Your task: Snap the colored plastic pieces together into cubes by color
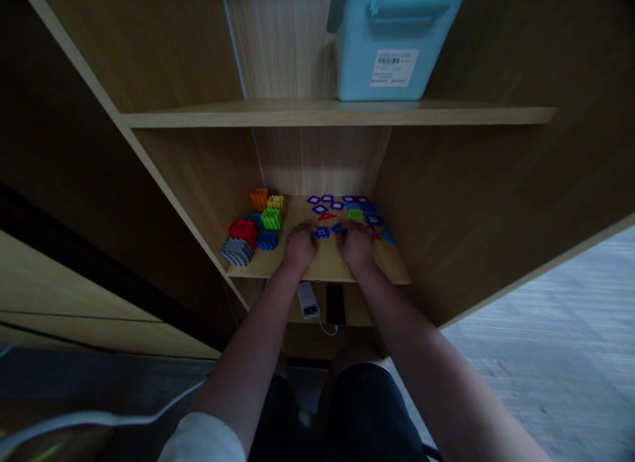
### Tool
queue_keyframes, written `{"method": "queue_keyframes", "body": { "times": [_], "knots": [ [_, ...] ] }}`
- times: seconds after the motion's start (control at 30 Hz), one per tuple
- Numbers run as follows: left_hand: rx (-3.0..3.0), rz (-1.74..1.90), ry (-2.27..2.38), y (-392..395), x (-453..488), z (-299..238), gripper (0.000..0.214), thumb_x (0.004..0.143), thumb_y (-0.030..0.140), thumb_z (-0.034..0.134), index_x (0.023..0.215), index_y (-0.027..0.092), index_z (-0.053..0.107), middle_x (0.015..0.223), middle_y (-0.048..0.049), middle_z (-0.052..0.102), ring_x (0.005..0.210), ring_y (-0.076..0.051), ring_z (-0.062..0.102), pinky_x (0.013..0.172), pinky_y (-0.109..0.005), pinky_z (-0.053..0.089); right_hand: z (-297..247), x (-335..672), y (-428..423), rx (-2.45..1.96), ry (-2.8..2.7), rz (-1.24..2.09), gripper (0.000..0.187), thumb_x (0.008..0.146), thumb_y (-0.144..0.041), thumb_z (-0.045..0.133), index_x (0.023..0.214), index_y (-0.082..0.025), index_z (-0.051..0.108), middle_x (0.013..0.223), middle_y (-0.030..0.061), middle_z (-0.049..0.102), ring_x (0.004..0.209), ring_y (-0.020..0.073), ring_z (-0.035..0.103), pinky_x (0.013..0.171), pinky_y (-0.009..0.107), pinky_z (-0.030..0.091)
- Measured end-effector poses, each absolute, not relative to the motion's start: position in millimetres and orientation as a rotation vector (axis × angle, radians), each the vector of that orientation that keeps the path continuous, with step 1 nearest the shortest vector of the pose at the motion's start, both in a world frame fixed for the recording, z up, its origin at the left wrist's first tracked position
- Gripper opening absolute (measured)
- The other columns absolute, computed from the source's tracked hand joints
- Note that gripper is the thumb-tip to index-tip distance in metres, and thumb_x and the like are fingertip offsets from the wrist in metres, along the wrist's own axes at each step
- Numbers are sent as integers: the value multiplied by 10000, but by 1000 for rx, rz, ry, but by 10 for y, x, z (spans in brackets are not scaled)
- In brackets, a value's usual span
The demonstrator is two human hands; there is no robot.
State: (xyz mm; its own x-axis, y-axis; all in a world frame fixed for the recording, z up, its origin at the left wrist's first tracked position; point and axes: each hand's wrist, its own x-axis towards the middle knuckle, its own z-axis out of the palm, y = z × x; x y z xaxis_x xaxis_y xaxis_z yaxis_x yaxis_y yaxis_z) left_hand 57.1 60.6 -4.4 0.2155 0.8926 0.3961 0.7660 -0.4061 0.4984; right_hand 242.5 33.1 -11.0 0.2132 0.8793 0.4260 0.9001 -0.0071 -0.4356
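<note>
Looks forward and down from the head into a wooden cabinet [471,204], from close by and above. Centres on the left hand [300,245] and right hand [356,245] at the lower shelf [322,269]. Catches the upper shelf [337,112] toward 12 o'clock, grey floor [546,329] at 4 o'clock, dark shorts [357,409] at 6 o'clock.

Saw a teal bin [391,45] with a white label at top centre, on the upper shelf [337,112]. Found coloured cubes [253,227] clustered left of centre on the lower shelf [322,267]. Spotted a dark phone [335,304] just below centre, grey floor [546,343] at lower right.
</note>
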Motion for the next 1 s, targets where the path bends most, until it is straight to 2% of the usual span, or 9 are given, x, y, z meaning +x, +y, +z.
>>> {"method": "queue_keyframes", "body": {
  "times": [0.13, 0.37, 0.5, 0.6, 0.73, 0.87, 1.0],
  "knots": [
    [2270, 975, 1582, 602, 576, -47, 425, 952, 32, 552, 1296, 145, 775, 1343, -171, 785, 1278, -303, 730, 1203, -462, 550, -110, 2473, 359, -1709, -1663, 29, 404, 982, -219, 633, 1368, -114, 685, 1325, 241, 727, 1297, 386, 641, 1178, 539, 468],
    [2234, 1145, 1336, 560, 532, -3, 513, 959, 77, 645, 1452, 220, 672, 1469, -110, 739, 1373, -280, 683, 1249, -460, 520, -105, 2469, 353, -1236, -1821, 175, 436, 995, -209, 581, 1429, -196, 620, 1424, 167, 702, 1301, 299, 669, 1179, 456, 519],
    [2277, 1167, 1188, 544, 504, 3, 387, 993, 99, 641, 1341, 239, 735, 1373, -79, 780, 1314, -249, 698, 1221, -434, 531, -65, 2449, 326, -1228, -1810, 239, 404, 1011, -196, 541, 1397, -215, 659, 1382, 134, 730, 1205, 271, 716, 1144, 434, 544],
    [2273, 1179, 1160, 538, 502, -8, 287, 1013, 138, 659, 1256, 240, 773, 1280, -69, 807, 1262, -235, 717, 1181, -419, 557, -44, 2455, 322, -1216, -1820, 250, 342, 1017, -198, 538, 1301, -234, 725, 1360, 114, 747, 1242, 268, 710, 1156, 434, 540],
    [2253, 1212, 1107, 529, 513, -17, 331, 1031, 128, 627, 1311, 233, 771, 1312, -84, 807, 1258, -217, 737, 1166, -403, 579, -34, 2465, 321, -1207, -1830, 184, 258, 1031, -220, 555, 1153, -252, 780, 1309, 109, 745, 1301, 262, 674, 1186, 417, 517],
    [2251, 1208, 1041, 525, 517, -25, 411, 1056, 110, 557, 1393, 238, 754, 1400, -89, 791, 1313, -207, 736, 1209, -404, 565, -28, 2452, 309, -1239, -1819, 170, 228, 1071, -290, 560, 1142, -234, 769, 1214, 120, 742, 1220, 262, 690, 1133, 396, 539],
    [2255, 1229, 950, 527, 521, -51, 457, 1049, 105, 546, 1449, 225, 729, 1436, -97, 778, 1317, -212, 745, 1211, -413, 575, -57, 2445, 325, -1256, -1759, 175, 235, 1042, -433, 679, 1164, -241, 740, 1213, 118, 742, 1162, 278, 698, 1086, 416, 562]
  ]
}}
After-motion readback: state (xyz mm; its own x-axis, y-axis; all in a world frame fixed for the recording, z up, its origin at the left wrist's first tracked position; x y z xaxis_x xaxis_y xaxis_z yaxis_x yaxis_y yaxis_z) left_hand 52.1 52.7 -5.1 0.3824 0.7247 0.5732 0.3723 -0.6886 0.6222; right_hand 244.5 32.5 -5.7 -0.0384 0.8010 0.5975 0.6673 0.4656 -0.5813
